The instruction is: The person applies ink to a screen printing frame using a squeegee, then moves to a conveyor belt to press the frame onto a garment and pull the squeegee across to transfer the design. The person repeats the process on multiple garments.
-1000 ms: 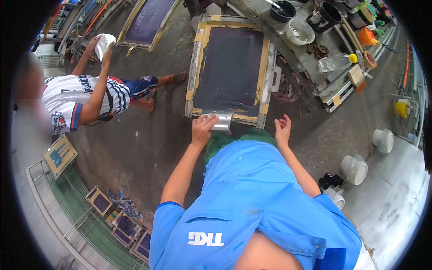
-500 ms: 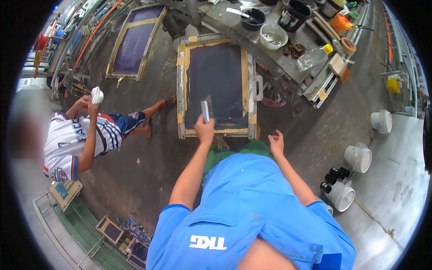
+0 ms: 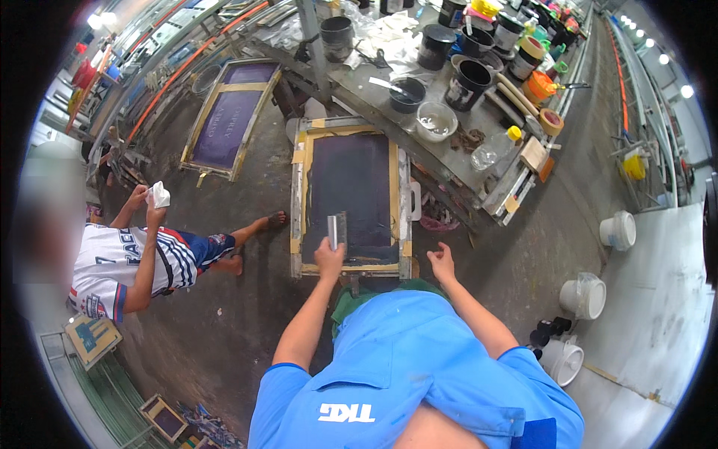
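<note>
A flat squeegee-like tool [image 3: 336, 230] with a pale bar and a duller strip stands up from my left hand [image 3: 329, 258]. My left fingers are wrapped round its lower end. It is over the near part of a screen-printing frame [image 3: 402, 217], which has a dark mesh and tan tape along its borders. Whether the tool touches the mesh I cannot tell. My right hand [image 3: 442, 262] is held out beyond the frame's near right corner, fingers loosely bent and apart, with nothing in it.
A cluttered workbench [image 3: 449, 168] at the far right bears a clear bowl [image 3: 436, 121], black tubs and a plastic bottle [image 3: 495, 150]. Another purple screen [image 3: 228, 123] leans at the far left. A person [image 3: 149, 251] at the left holds a white cloth [image 3: 159, 194]. White buckets [image 3: 583, 296] stand at the right.
The view has tilted up, showing more of the workbench, with the frame lower in the picture. The tool now shows its flat side more. My right hand stays off the frame.
</note>
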Motion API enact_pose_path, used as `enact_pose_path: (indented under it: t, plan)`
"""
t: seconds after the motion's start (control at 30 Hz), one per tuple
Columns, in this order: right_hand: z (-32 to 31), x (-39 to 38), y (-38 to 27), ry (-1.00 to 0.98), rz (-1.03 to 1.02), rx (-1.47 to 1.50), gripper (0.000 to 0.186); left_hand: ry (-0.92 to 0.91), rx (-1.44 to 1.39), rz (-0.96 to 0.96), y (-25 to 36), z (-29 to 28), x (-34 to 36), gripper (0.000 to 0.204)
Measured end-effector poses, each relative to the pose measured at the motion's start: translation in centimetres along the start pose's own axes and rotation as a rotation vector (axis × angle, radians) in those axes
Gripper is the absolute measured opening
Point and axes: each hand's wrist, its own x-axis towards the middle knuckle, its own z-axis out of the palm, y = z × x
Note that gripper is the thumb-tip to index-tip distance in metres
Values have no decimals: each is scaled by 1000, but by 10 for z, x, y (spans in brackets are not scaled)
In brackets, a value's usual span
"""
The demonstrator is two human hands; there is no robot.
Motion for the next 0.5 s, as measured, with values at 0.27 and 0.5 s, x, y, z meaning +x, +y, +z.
enact_pose_path:
  t: [0.27,0.5]
  plan:
    - [49,109,-81,154,-354,-5,76,50,-230,1,-41,-39,56,33]
    - [95,111,-147,206,-170,-281,105,65,-588,-539,-104,-35,81,53]
